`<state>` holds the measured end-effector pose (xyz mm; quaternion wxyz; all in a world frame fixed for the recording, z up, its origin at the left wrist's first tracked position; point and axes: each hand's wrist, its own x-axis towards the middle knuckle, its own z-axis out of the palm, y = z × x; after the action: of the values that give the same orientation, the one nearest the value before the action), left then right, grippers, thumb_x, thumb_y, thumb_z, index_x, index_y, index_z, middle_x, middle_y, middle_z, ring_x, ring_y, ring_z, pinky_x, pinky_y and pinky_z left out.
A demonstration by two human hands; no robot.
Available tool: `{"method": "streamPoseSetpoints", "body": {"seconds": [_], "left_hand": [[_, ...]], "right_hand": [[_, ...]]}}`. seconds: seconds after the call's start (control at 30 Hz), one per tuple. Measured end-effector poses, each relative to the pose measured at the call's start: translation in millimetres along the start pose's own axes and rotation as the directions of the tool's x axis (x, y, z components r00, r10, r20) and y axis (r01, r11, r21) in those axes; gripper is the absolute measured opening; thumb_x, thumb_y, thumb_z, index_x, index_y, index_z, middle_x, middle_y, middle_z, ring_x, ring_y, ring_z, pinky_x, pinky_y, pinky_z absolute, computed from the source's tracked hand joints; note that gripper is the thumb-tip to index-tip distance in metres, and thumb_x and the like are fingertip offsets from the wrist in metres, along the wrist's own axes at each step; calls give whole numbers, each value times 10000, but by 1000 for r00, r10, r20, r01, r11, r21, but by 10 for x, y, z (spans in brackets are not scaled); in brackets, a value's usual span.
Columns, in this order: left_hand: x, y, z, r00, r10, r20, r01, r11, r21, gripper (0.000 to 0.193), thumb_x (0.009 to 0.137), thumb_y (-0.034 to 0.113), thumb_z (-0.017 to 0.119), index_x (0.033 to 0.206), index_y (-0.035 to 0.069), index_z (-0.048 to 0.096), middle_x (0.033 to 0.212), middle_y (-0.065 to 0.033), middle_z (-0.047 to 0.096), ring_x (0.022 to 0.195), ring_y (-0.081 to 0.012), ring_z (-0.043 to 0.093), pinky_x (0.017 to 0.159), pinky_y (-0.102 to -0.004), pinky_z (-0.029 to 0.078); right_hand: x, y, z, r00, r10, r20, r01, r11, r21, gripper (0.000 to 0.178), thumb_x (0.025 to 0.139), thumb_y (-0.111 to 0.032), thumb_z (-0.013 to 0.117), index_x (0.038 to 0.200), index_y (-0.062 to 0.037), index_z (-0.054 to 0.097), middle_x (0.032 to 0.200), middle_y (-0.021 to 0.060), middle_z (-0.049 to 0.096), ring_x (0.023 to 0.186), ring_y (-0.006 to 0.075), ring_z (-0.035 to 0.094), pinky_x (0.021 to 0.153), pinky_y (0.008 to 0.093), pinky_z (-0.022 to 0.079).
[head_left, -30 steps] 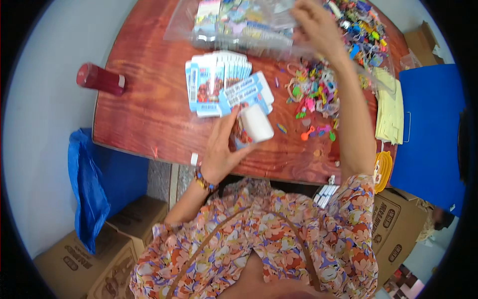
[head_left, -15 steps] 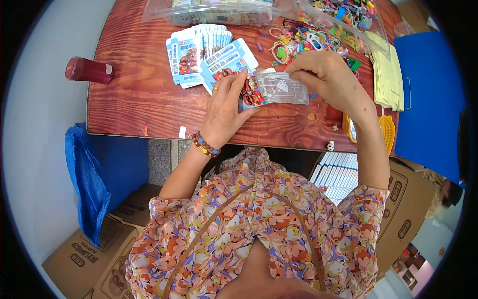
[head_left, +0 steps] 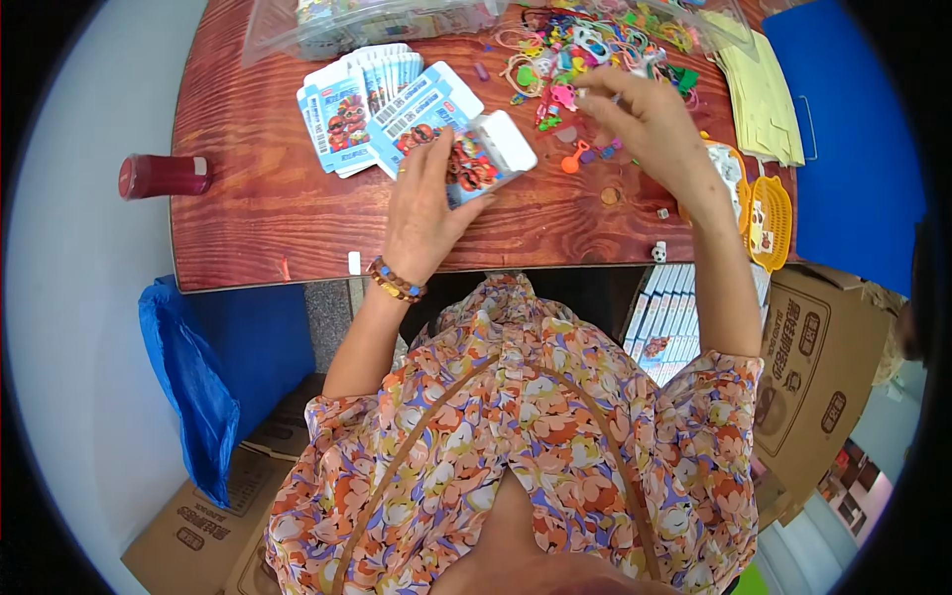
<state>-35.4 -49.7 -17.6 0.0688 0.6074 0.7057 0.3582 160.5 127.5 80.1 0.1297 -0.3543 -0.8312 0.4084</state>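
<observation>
My left hand [head_left: 424,210] holds a small blue carton [head_left: 474,171] with red cartoon figures against the table, fingers on top and thumb along its near edge. The carton's white end flap [head_left: 509,144] stands up, facing right. My right hand [head_left: 656,134] hovers at the near side of a heap of small colourful plastic trinkets [head_left: 595,45]. Its thumb and forefinger are apart beside a pink trinket [head_left: 563,96], with nothing visible between them. Under and left of the carton lie flat blue cartons [head_left: 412,114] and a fanned stack [head_left: 342,124] of them.
A clear plastic bin [head_left: 397,32] stands at the back. Yellow paper sheets [head_left: 764,99] and an open yellow basket-like case [head_left: 772,213] are on the right. A red bottle [head_left: 164,177] lies at the left edge. Small dice-like pieces [head_left: 658,252] sit near the front edge.
The clear printed packet in my right hand at the carton's end is no longer visible. My right hand now hangs by the trinkets, and the carton's white flap shows. The view has shifted slightly.
</observation>
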Motion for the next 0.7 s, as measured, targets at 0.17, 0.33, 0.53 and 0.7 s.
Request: {"method": "streamPoseSetpoints", "body": {"seconds": [0.17, 0.33, 0.53, 0.7], "left_hand": [[-33, -25, -10, 989, -97, 107, 102, 994, -37, 816, 679, 236, 890, 1370, 16, 516, 1190, -212, 580, 1072, -387, 594, 909, -462, 499], [-135, -21, 5, 988, -86, 130, 95, 993, -65, 828, 687, 242, 887, 1386, 22, 501, 1188, -206, 580, 1082, -379, 592, 919, -455, 498], [-181, 14, 20, 984, -109, 142, 112, 994, -13, 848, 688, 250, 886, 1396, 18, 481, 1209, -204, 569, 1110, -376, 579, 932, -452, 496], [-133, 105, 101, 988, -32, 153, 24, 998, 53, 842, 675, 231, 884, 1388, 28, 486, 1196, -186, 568, 1085, -369, 579, 899, -456, 504]], "right_hand": [[-257, 901, 325, 989, -142, 44, 147, 889, -435, 223, 906, -110, 645, 1116, -41, 666, 984, 111, 650, 846, 247, 669, 725, 358, 531], [-177, 826, 418, 991, 55, 125, 22, 840, -542, 307, 863, -120, 690, 1162, -118, 624, 1117, 89, 553, 971, 311, 621, 782, 425, 501], [-102, 1105, 335, 993, -40, 109, 82, 904, -418, 201, 860, -132, 704, 1015, -72, 591, 999, 89, 585, 880, 294, 630, 753, 400, 505], [-184, 1121, 345, 996, 94, -1, -94, 989, -110, 138, 884, -122, 697, 974, -37, 635, 853, 50, 644, 707, 174, 610, 645, 312, 498]]}}
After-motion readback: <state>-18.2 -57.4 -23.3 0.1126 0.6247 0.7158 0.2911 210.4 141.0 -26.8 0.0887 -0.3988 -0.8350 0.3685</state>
